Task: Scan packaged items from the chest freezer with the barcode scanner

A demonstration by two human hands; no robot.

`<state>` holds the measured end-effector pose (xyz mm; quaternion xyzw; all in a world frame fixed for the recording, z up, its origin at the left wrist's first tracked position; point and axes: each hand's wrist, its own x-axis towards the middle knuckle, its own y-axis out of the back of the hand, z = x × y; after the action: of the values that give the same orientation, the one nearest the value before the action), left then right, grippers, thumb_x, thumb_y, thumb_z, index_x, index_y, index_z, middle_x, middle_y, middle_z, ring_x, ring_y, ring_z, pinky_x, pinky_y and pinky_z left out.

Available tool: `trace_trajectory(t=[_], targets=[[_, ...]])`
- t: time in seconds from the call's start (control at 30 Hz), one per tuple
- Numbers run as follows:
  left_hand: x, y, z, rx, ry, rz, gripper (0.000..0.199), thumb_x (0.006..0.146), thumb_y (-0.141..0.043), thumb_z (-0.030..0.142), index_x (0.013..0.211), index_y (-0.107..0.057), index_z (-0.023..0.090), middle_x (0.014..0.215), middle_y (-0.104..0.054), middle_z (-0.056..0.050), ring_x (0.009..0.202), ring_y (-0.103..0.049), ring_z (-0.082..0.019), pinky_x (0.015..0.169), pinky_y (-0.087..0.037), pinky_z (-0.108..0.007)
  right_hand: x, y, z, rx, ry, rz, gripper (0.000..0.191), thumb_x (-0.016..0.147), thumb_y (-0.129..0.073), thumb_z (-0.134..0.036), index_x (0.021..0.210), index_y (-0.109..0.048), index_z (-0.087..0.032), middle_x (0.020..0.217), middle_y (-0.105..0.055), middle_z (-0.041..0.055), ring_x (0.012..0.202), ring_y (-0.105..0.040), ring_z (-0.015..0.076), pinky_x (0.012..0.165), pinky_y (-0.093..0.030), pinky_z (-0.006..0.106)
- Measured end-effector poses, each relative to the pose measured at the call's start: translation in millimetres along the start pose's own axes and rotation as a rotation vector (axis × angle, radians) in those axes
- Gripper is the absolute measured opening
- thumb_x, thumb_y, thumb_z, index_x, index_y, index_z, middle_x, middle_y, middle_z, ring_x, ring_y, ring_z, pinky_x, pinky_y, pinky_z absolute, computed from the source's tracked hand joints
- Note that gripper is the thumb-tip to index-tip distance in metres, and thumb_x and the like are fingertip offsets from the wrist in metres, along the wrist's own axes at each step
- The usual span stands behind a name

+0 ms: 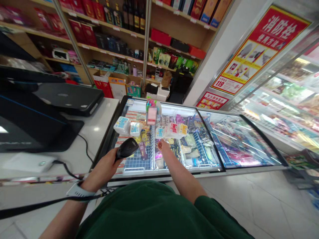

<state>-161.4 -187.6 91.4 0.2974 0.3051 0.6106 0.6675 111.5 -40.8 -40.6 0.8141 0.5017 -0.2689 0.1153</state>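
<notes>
My left hand (106,164) is wrapped round the grip of a black barcode scanner (127,148), whose head points right over the freezer's glass top. Further right, my right hand (162,145) is small in view, its fingers curled in. It lies just below a white pack with a blue label (159,133); whether it grips that pack is unclear. Beside that stand white packs with a red label (172,128) and a yellow label (183,129). Two more white packs with blue labels, a larger one (122,124) and a smaller one (135,128), sit on the glass towards the left.
The glass-topped chest freezer (219,171) holds bagged goods in wire baskets. A cup-like holder with colourful items (151,103) stands at its back. Left is a counter (99,132) with a black checkout machine (32,122), a white box (27,162) and cables. Stocked shelves rise behind.
</notes>
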Motion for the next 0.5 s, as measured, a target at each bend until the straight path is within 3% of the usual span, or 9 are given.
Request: trace_trajectory(t=[0.2, 0.5], targets=[[0.8, 1.5, -6.8, 0.022, 0.009, 0.013, 0.041, 0.087, -0.046, 0.040, 0.118, -0.055, 0.014, 0.115, -0.069, -0.015, 0.105, -0.066, -0.028, 0.093, -0.051, -0.038, -15.0, -22.3, 4.7, -0.032, -0.143, -0.053, 0.021, 0.091, -0.055, -0.021, 0.071, -0.050, -0.019, 0.053, -0.056, -0.0029, 0.044, -0.054, 0.0095, 0.050, -0.049, 0.021], [-15.4, 6.9, -22.2, 0.003, 0.066, 0.042, 0.049, 0.085, -0.045, 0.038, 0.126, -0.051, 0.012, 0.122, -0.065, -0.016, 0.112, -0.063, -0.029, 0.097, -0.049, -0.039, -22.2, -88.2, 6.6, -0.190, -0.078, -0.217, 0.019, 0.083, -0.070, -0.027, 0.074, -0.057, -0.016, 0.055, -0.057, -0.0037, 0.046, -0.054, 0.0086, 0.046, -0.044, 0.018]])
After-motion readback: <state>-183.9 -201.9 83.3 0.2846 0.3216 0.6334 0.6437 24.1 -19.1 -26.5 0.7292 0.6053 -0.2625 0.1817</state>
